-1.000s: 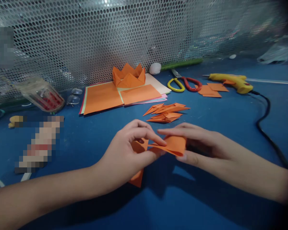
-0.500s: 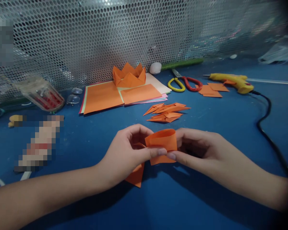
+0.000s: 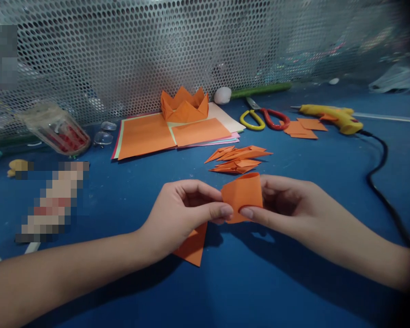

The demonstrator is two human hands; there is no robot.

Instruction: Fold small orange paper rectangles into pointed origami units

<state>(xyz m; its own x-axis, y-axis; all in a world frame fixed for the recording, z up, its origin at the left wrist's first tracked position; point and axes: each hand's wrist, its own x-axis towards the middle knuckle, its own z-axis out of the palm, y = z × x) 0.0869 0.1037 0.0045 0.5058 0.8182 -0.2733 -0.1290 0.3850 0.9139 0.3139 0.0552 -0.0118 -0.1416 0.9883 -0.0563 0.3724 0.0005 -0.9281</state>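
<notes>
An orange paper piece [image 3: 243, 196], bent over on itself with a rounded fold along the top, is held up between both hands. My left hand [image 3: 187, 209] pinches its lower left edge between thumb and fingers. With the thumb on the front face and fingers behind, my right hand [image 3: 290, 205] grips its right side. Partly under my left hand, another orange paper [image 3: 194, 248] lies on the blue table. Just beyond the hands are several pointed, folded orange paper pieces [image 3: 241, 158].
Behind sit stacked coloured sheets [image 3: 143, 134] bearing an orange paper crown [image 3: 185, 108]. Scissors [image 3: 275, 119], small orange squares [image 3: 302, 127] and a yellow glue gun [image 3: 341, 118] with a black cord lie right. A jar [image 3: 59, 132] stands left. Perforated metal [image 3: 123, 54] borders the back.
The held paper has moved up and to the right and turned, its open loop now pressed flatter. My left fingers have shifted to its lower left edge.
</notes>
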